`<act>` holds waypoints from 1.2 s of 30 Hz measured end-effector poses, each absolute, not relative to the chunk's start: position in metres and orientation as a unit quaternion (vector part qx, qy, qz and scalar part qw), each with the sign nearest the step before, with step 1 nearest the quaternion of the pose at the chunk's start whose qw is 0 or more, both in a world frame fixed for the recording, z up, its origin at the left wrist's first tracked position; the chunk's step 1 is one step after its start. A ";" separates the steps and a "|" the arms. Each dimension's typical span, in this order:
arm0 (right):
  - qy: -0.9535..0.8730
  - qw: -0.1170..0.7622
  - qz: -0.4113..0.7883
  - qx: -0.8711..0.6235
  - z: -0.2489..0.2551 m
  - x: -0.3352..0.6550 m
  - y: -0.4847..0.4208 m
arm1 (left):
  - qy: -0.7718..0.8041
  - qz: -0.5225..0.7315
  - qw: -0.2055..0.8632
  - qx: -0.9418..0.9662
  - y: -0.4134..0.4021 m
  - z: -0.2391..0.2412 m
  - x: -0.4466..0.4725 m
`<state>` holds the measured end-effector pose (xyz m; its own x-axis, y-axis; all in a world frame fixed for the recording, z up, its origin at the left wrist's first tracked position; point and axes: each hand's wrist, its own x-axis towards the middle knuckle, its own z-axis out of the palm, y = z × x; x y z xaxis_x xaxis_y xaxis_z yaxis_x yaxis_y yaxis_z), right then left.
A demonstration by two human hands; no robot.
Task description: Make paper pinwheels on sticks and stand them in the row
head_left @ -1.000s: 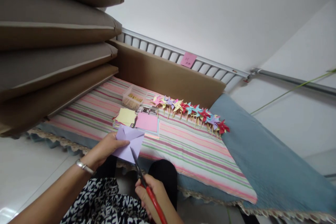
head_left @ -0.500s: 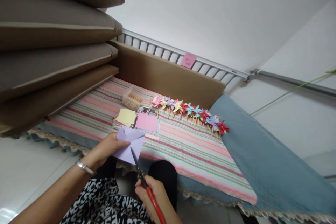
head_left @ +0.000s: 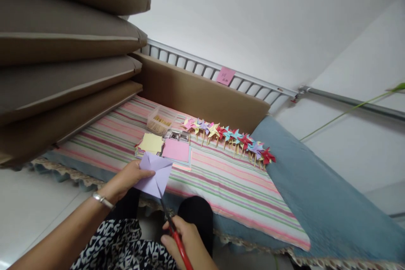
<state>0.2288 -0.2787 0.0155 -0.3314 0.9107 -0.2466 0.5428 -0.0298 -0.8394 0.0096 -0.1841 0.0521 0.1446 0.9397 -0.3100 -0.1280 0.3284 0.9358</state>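
Pinched in my left hand (head_left: pixel 134 176) is a square of purple paper (head_left: pixel 160 174), held up just in front of the table's edge. Slits run inward from its corners. My right hand (head_left: pixel 186 236) grips red-handled scissors (head_left: pixel 177 236), their dark blades touching the paper's lower corner. Just beyond lie a stack of yellow paper (head_left: pixel 151 143) and a pink stack (head_left: pixel 176 150). A clear plastic box (head_left: pixel 160 120) of small wooden sticks stands behind them. A row of paper pinwheels (head_left: pixel 228 134) on sticks stretches to the right.
A striped cloth (head_left: pixel 221 185) covers part of the blue table cover (head_left: pixel 316 194). Stacked brown cushions (head_left: pixel 69 50) rise at the left. A brown board (head_left: pixel 202 93) stands at the back before a white radiator with a pink note (head_left: pixel 225 76).
The scissors have moved down and slightly left, from inside the paper to its lower corner. A slit now shows there. My left hand keeps hold of the paper.
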 end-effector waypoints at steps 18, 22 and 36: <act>-0.621 0.419 0.448 -0.489 0.045 0.230 -0.208 | 0.395 0.216 0.711 0.540 -0.188 0.050 0.040; -0.576 0.469 0.488 -0.460 0.040 0.219 -0.211 | 0.362 0.257 0.757 0.479 -0.189 0.050 0.029; -0.483 0.562 0.480 -0.470 0.015 0.199 -0.222 | 0.412 0.494 0.714 0.277 -0.216 0.028 0.060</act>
